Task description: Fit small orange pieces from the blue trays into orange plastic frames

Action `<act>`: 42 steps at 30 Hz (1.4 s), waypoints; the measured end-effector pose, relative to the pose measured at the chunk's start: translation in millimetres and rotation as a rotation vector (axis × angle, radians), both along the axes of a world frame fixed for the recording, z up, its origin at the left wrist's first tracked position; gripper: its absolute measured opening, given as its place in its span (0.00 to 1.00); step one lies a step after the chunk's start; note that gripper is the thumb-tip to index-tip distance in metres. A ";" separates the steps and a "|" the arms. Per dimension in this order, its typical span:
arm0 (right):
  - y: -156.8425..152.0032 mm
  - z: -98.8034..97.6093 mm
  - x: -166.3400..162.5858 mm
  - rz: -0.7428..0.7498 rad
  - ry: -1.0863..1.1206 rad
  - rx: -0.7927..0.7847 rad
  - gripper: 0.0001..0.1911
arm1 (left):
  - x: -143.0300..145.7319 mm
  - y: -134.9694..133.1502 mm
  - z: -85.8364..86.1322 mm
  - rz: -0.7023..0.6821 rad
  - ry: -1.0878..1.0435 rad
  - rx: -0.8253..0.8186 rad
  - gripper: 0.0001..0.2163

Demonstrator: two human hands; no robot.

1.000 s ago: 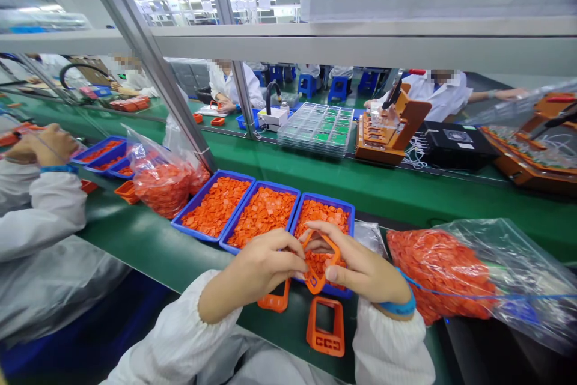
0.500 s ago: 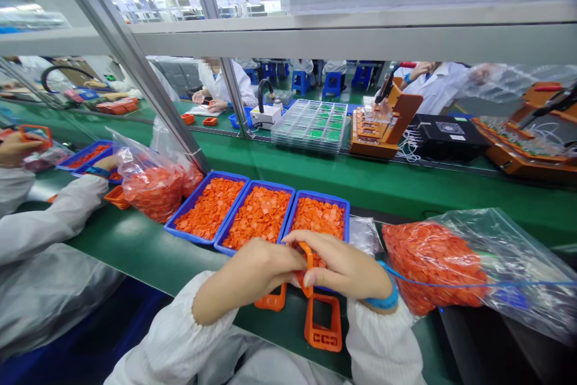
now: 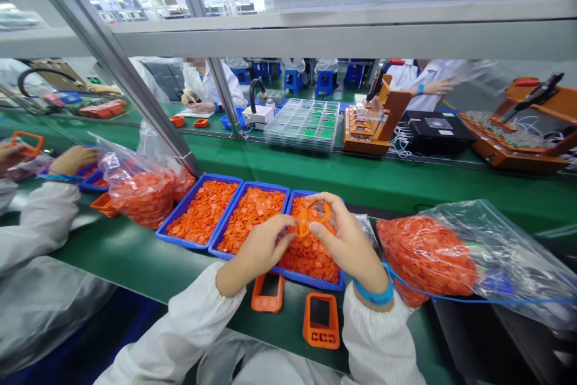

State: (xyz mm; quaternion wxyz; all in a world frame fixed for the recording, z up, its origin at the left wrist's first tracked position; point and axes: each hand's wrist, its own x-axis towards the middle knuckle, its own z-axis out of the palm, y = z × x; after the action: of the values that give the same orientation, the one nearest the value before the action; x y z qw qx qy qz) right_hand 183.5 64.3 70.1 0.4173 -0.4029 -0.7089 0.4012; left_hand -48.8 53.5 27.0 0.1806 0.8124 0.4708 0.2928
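Observation:
My right hand (image 3: 349, 241) is closed on an orange plastic frame (image 3: 311, 226), held up over the right-hand blue tray (image 3: 288, 274). Just left of that frame is my left hand (image 3: 264, 244), its fingers curled toward the thumb; whether a small orange piece is between them I cannot make out. Small flat orange plastic pieces (image 3: 311, 259) fill the tray below. On the green table in front of me lie two more orange housings, one at the left (image 3: 267, 293) and one at the right (image 3: 321, 320), each with a rectangular window.
Two more blue trays of orange pieces, a middle tray (image 3: 214, 251) and a left tray (image 3: 164, 238), stand alongside. Clear bags of orange parts lie left (image 3: 142, 196) and right (image 3: 424, 256). A co-worker's hand (image 3: 74, 160) works at far left. A metal post (image 3: 135, 81) slants down nearby.
My hands have moved apart and up, with the right hand lifting the orange frame over the tray. The left hand has come away from the frame. The view has shifted slightly.

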 end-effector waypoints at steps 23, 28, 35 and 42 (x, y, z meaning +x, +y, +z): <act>3.0 -10.3 0.6 0.115 0.138 -0.032 0.25 | 37.4 35.6 -52.0 -0.365 0.331 -0.167 0.09; 4.6 -10.5 6.5 0.144 0.221 -0.042 0.25 | 27.1 30.4 -27.1 -0.268 0.177 -0.245 0.07; 9.2 -11.8 40.4 0.232 0.598 -0.130 0.26 | 2.0 4.9 22.6 -0.205 -0.257 -0.522 0.11; 6.6 -10.0 42.1 0.352 0.509 -0.161 0.26 | 2.7 -11.1 57.2 -0.199 -0.545 -0.494 0.08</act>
State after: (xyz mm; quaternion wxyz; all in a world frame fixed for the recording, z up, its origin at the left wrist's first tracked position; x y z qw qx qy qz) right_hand 225.6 70.9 60.1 0.4723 -0.1924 -0.6067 0.6098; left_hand -46.1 42.4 84.1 0.5172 0.6786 0.3807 0.3565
